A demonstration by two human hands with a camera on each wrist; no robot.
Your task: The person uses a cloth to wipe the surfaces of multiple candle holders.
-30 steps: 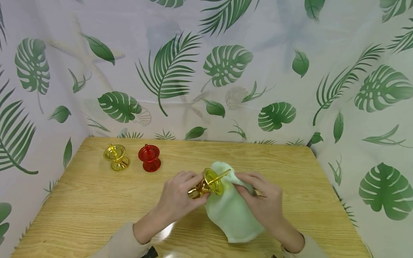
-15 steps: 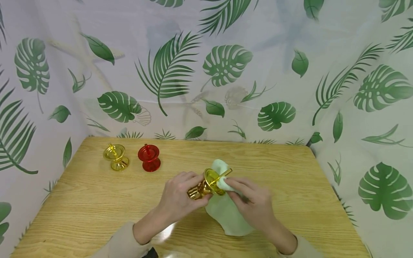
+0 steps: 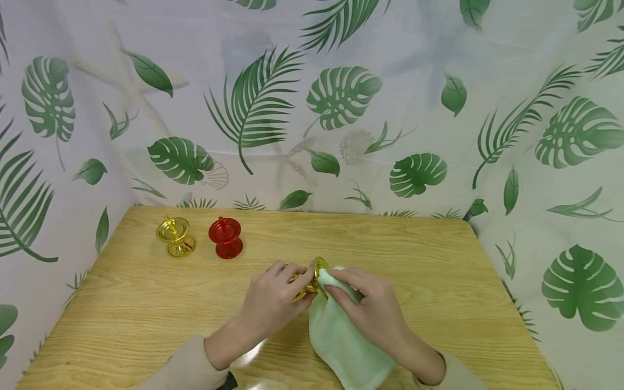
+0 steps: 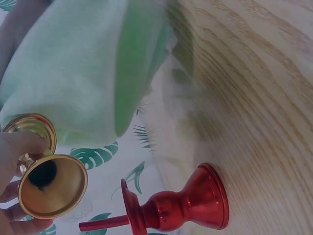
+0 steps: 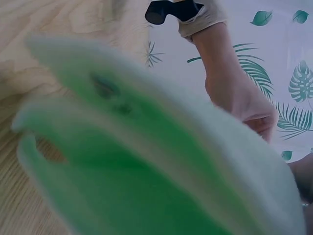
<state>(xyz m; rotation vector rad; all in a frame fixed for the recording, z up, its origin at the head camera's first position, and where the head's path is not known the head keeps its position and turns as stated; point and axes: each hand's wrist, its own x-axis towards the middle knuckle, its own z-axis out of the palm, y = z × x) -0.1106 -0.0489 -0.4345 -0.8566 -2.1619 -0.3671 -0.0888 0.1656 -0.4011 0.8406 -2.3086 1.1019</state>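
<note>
My left hand [image 3: 278,298] grips a gold candle holder [image 3: 318,265] by its stem, tilted over the table with its dish toward the right. In the left wrist view the hollow base of this candle holder [image 4: 55,191] faces the camera, fingers curled around the narrow part. A pale green cloth [image 3: 341,338] is bunched in my right hand [image 3: 372,311], pinched between thumb and fingers and pressed against the dish. The cloth covers the holder's spike in the head view. Its lower part hangs down, and its folds [image 5: 146,147] fill much of the right wrist view.
Standing at the back left of the wooden table [image 3: 414,244] are another gold candle holder [image 3: 180,246] and a red candle holder [image 3: 228,246]. A white curtain with green leaves [image 3: 341,162] encloses the table behind and at the sides.
My right hand has moved left with the cloth, from beside the spike onto it and the dish. The spike, visible before, is now covered. The left hand stays nearly in place.
</note>
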